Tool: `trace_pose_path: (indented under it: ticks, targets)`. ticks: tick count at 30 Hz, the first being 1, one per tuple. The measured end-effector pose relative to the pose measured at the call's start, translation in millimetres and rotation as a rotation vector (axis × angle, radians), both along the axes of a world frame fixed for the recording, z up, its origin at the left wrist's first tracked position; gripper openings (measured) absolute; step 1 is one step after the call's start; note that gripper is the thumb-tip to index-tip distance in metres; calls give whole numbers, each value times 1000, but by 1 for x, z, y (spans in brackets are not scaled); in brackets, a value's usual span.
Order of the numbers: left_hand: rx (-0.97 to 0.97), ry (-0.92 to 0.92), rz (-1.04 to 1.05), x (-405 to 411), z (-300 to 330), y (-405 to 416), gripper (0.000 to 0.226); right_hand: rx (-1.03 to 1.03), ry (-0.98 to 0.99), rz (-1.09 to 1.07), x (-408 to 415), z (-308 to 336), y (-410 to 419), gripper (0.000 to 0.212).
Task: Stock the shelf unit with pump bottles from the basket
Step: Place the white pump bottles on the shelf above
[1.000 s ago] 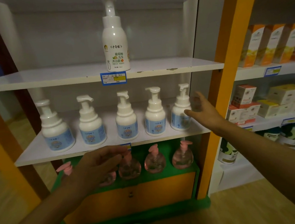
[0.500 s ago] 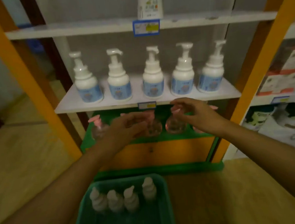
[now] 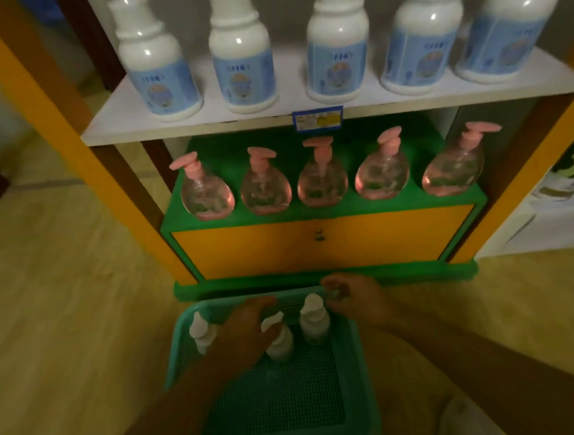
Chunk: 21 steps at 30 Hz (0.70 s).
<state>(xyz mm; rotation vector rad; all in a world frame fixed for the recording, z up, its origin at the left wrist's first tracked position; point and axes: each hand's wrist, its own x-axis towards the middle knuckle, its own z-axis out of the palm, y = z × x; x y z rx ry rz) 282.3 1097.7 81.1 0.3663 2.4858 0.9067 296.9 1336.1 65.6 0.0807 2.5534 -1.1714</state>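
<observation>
3 white pump bottles show in the green basket (image 3: 354, 366) on the floor below the shelf unit (image 3: 318, 245), and both hands have come down to them from the shelves, where they were reaching a second ago. The left hand (image 3: 244, 330) lies over the middle bottle (image 3: 278, 338), fingers curled about its pump head, though whether they have closed on it cannot be told; a fourth bottle seen earlier may be hidden under this hand. The right hand (image 3: 357, 297) sits just beside the right bottle (image 3: 314, 318), its fingers loosely bent and not yet closed on it. The left bottle (image 3: 201, 330) stands untouched. Above, 5 white foam-pump bottles (image 3: 335, 42) line the white shelf and 5 pink pump bottles (image 3: 322, 180) fill the green one. The shift downward suggests a fresh pick is starting, probably 1 bottle per hand.
</observation>
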Motion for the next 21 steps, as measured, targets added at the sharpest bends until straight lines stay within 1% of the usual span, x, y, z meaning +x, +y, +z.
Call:
trace_pose_path:
  ticks: [1,2,5,7,8,11,14,18,21]
  targets:
    - [-115,73,-32,-2,-11,-2,44,2,-25,12,1,-14,-1,46]
    - [-190,103,-53,-5,-20,-4,48,-3,-42,35,2,-27,-2,49]
    - [-390,93,-136,-11,-39,-5,55,14,-83,64,1,-58,-5,64]
    - [-513,116,-178,-14,-48,-1,54,-3,-102,17,-2,-67,-11,71]
    - [-537,125,-180,-15,-50,2,53,-11,-107,-12,-5,-71,-15,72]
    - [-492,144,-139,-14,-55,10,51,44,-110,-44,-13,-79,-24,68]
    - [-439,201,-148,-13,-55,8,46,108,-70,-76,-19,-84,-26,57]
    - [-299,179,-82,-10,-44,1,35,31,27,-92,-15,-75,-23,40]
    - [-204,238,4,-13,-20,-1,32,-9,132,-104,-11,-45,-12,38]
